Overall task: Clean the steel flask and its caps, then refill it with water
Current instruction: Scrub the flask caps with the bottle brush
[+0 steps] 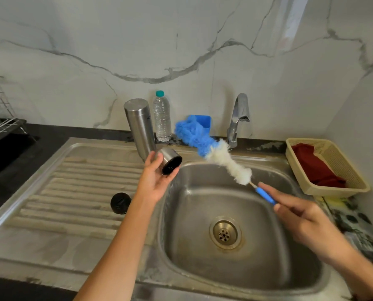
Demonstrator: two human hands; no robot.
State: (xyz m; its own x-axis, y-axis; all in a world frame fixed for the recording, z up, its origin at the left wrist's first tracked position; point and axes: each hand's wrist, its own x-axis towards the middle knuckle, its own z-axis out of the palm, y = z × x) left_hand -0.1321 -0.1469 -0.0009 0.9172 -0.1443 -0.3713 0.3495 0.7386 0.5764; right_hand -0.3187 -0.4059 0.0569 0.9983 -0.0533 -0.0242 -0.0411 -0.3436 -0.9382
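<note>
Steel flask [140,127] is being left standing inverted on the sink ledge [116,146], just behind the left hand [154,181]. Its steel cap [170,162] is being held in that hand's curled fingers, dark inside facing the basin [224,203]. A bottle brush [229,164] is being gripped by its blue handle in the right hand [298,216]. A black inner cap [120,203] is lying on the drainboard [72,192].
</note>
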